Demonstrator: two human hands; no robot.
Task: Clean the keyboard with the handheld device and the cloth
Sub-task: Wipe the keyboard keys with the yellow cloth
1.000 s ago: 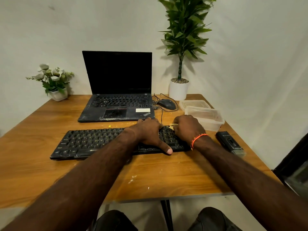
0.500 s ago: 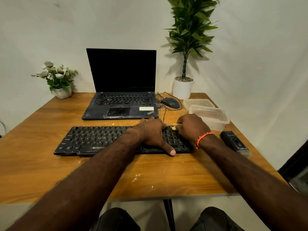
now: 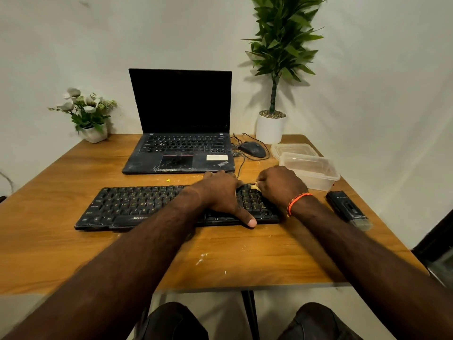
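Observation:
A black keyboard (image 3: 137, 204) lies across the middle of the wooden table (image 3: 73, 253). My left hand (image 3: 220, 192) rests flat on its right half, fingers reaching the far edge and thumb stretched along the near edge. My right hand (image 3: 282, 185) is curled over the keyboard's far right corner and pinches a small pale yellowish cloth (image 3: 255, 186) against the keys; most of the cloth is hidden under the fingers. The black handheld device (image 3: 346, 208) lies on the table to the right of the keyboard, untouched.
Behind the keyboard an open, dusty laptop (image 3: 179, 153) stands with a wired mouse (image 3: 252, 149) at its right. Two clear plastic containers (image 3: 311, 170) sit at the right edge. A tall potted plant (image 3: 270, 126) and a small flower pot (image 3: 94, 133) occupy the back corners. Crumbs (image 3: 201, 258) dot the front.
Both hands stay on the right end of the keyboard with the cloth in the right one. Only the view has shifted slightly.

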